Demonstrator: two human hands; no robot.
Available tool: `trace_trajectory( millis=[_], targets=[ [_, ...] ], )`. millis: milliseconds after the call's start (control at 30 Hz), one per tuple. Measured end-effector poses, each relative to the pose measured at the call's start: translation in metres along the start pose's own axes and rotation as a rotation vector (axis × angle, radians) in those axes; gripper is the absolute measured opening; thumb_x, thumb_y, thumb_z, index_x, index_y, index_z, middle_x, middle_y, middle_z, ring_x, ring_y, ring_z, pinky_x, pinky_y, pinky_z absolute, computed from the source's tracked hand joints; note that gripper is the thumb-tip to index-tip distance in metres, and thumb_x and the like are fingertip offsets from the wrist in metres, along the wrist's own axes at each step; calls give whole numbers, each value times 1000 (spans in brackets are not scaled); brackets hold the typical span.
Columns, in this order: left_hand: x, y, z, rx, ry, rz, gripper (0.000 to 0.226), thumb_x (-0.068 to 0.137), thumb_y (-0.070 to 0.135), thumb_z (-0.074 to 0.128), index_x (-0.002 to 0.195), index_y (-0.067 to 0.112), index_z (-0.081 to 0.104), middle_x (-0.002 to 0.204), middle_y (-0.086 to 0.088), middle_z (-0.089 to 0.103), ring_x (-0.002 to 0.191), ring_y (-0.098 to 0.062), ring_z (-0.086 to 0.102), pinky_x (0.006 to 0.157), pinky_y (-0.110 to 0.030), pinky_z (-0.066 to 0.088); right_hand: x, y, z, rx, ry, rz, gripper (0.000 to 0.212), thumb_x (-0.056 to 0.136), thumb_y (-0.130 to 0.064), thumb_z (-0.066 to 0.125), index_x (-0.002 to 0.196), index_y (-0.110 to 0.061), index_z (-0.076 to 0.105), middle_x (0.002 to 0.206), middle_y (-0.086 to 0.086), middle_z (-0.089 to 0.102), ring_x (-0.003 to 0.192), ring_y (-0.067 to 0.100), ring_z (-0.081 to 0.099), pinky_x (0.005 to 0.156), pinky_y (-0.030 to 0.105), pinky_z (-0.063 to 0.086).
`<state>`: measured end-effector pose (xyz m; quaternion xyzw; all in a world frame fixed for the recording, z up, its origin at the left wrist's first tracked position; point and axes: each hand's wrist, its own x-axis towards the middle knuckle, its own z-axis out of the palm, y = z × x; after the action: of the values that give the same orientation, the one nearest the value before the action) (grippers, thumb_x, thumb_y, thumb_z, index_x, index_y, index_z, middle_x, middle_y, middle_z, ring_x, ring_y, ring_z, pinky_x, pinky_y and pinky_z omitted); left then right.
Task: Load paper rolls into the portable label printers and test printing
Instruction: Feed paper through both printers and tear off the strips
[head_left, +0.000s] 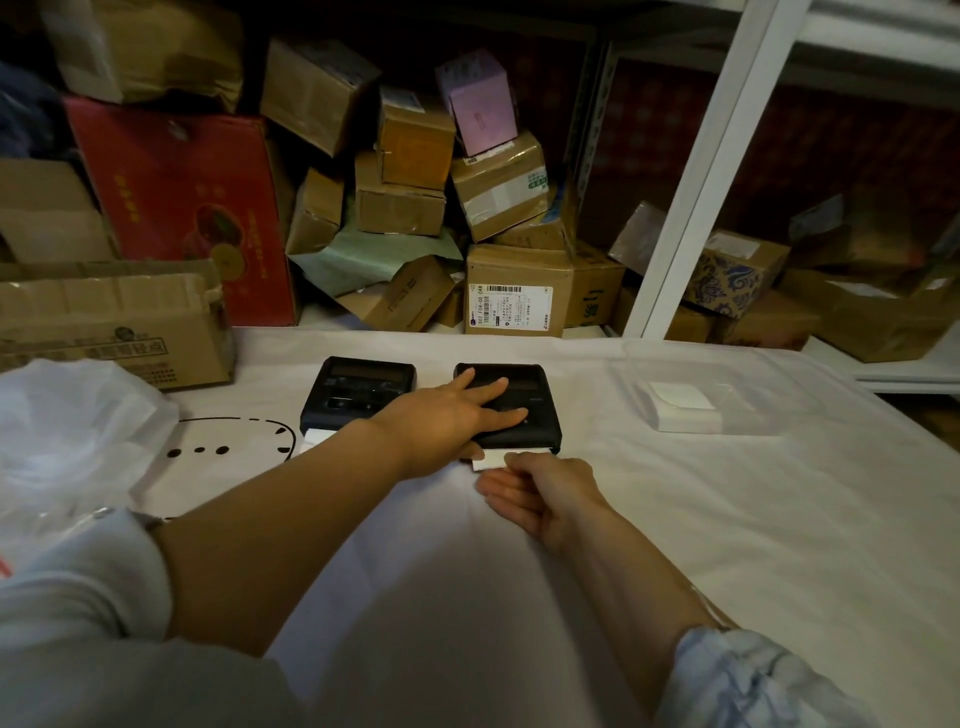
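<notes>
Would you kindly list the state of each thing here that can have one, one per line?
Right printer: lid closed, paper strip sticking out the front.
Left printer: closed, paper showing at its front edge.
Paper strip: pinched by the right hand.
Left hand: flat, pressing on the right printer.
Right hand: pinching the strip.
Clear container: open-topped, holding a white paper stack.

my left hand (457, 410) flat on the right printer (511, 410) | right hand (540, 491) pinching the paper strip (488, 461) at its slot | left printer (358, 389) just beside | bench (675, 519) draped white
</notes>
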<state>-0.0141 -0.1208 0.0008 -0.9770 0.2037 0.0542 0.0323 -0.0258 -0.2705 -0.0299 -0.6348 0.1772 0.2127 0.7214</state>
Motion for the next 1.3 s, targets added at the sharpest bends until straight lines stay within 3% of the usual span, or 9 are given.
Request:
trace_trajectory(
  millis=[500,633,733,800,867,1067,1167,1233,1300],
  targets=[
    [-1,3,2,9,10,-14,54,101,32,34,148,43,9,160,7,-4,148,-27,-2,115,-46,25,3,0,-3,-22,-2,22,14,92,-8,58,96,3,64,74,17,74,67,24,74,61,33,61],
    [-3,1,6,-39,0,-19,58,99,36,39,147,44,8,160,9,-7,148,-23,-7,116,-46,22,7,-2,-20,-120,190,-76,25,93,-21,60,97,3,65,78,15,72,65,24,72,59,33,60],
    [-3,2,8,-134,67,-32,49,101,34,32,146,44,16,160,10,0,148,-20,-5,117,-43,22,17,-12,-23,-315,361,-257,39,92,-43,56,115,-12,58,107,12,66,90,27,67,77,43,59],
    [-1,5,12,-168,157,-65,45,101,33,32,144,45,25,159,13,9,148,-18,2,115,-41,27,21,-23,-18,-500,347,-357,49,94,-48,49,129,-15,53,128,8,58,113,28,58,98,44,49],
    [3,8,16,-260,248,-123,41,101,32,35,140,44,34,156,16,18,148,-14,9,114,-39,31,27,-31,-12,-557,241,-399,48,97,-42,47,134,-12,52,132,7,56,119,25,54,104,38,43],
    [10,18,30,-583,517,-353,54,92,32,55,142,38,36,152,6,35,137,-15,37,108,-35,38,25,-28,-19,-385,76,-368,29,98,-20,51,123,-12,62,103,5,65,84,12,60,67,18,45],
    [13,23,27,-885,507,-525,72,89,26,61,149,21,22,155,-2,27,144,-20,25,115,-39,27,27,-28,-18,-365,88,-363,30,98,-20,51,125,-12,61,109,6,65,93,18,59,80,24,45],
    [14,25,22,-1165,418,-605,67,90,21,60,147,13,26,151,-8,35,140,-26,33,113,-42,30,28,-27,-18,-356,90,-357,31,98,-21,52,126,-12,60,112,7,64,97,19,58,85,27,44],
    [15,26,21,-1263,387,-598,56,91,17,59,142,13,37,141,-10,48,132,-27,44,110,-44,38,30,-26,-18,-350,87,-360,31,97,-21,52,126,-12,61,114,8,64,98,20,58,86,28,45]
  ],
)
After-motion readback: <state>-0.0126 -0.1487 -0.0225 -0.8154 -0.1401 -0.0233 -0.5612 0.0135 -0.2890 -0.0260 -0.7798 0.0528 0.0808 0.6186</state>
